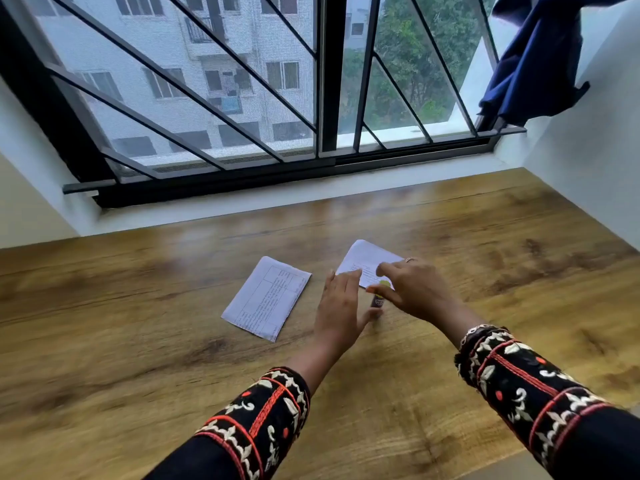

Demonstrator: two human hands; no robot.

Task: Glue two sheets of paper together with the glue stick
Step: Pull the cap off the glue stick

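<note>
head view shows the pick-up step: glue stick upright on the bench by the right sheet, left hand spread beside it, right hand over its cap, grip unclear; uncapping likely follows.

glue stick mostly hidden between both hands, its label blurred, near corner of right paper covered by right hand, print on left paper too small to read

We see soft daylight from the window glaring pale on the desk; motion blur smears everything, edges bow outward.
</note>
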